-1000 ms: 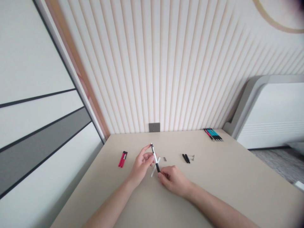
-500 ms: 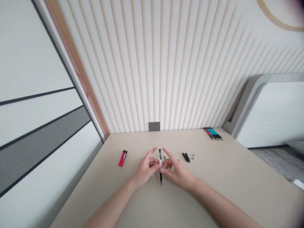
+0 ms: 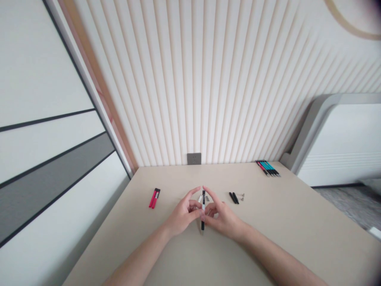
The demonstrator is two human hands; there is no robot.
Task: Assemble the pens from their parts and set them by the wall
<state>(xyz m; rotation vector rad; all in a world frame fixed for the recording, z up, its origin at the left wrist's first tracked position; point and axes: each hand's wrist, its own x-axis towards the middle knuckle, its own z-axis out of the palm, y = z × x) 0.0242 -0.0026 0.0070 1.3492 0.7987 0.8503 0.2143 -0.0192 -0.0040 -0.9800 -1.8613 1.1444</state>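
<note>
A slim black and white pen (image 3: 203,226) stands between my two hands over the middle of the table, its tip toward me. The thumb and fingers of my left hand (image 3: 185,210) pinch its barrel from the left. My right hand (image 3: 220,214) grips the same barrel from the right, with its index fingertip at the pen's top end. The left index fingertip is close to that end too. Just beyond the pen, small pale and grey pieces (image 3: 207,198) lie partly hidden behind my fingers.
Two pink pen parts (image 3: 154,199) lie on the table (image 3: 125,238) to the left. Two black parts (image 3: 233,198) and small metal pieces (image 3: 242,197) lie to the right. Several teal, pink and black pens (image 3: 268,169) form a row at the back right. A wall socket (image 3: 194,159) sits behind.
My index fingers have closed in on the pen's top end, the right one now at it. The pen has shifted slightly, and its dark tip looks paler and less distinct.
</note>
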